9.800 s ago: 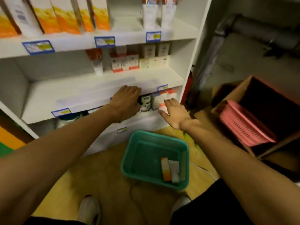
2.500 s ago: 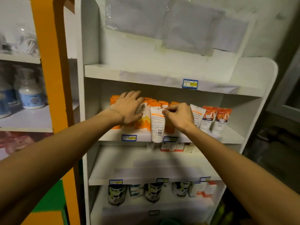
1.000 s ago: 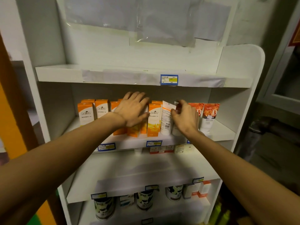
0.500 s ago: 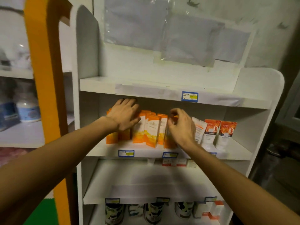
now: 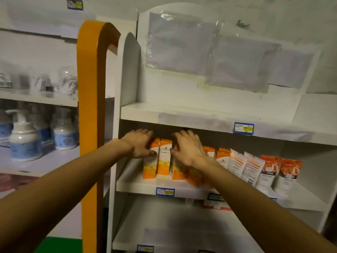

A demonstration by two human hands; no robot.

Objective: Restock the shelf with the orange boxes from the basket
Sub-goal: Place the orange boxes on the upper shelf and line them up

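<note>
Several orange boxes (image 5: pixel 164 162) stand in a row on the middle shelf (image 5: pixel 184 189) of the white rack. My left hand (image 5: pixel 139 144) lies over the top of the leftmost boxes, fingers behind them and thumb on the front. My right hand (image 5: pixel 187 149) curls over the tops of the boxes just to the right, thumb pressed to a box front. Two boxes show between the hands, and more orange boxes (image 5: pixel 222 157) stand to the right of my right wrist. The basket is out of view.
White and orange tubes (image 5: pixel 269 172) stand at the right end of the same shelf. The shelf above (image 5: pixel 200 115) and the shelf below (image 5: pixel 182 220) look bare. An orange post (image 5: pixel 89 106) divides this rack from shelves of pump bottles (image 5: pixel 23 141) on the left.
Both hands have shifted left along the row and now clasp the box tops. The leaning boxes stand more upright and closer together. The camera has turned left.
</note>
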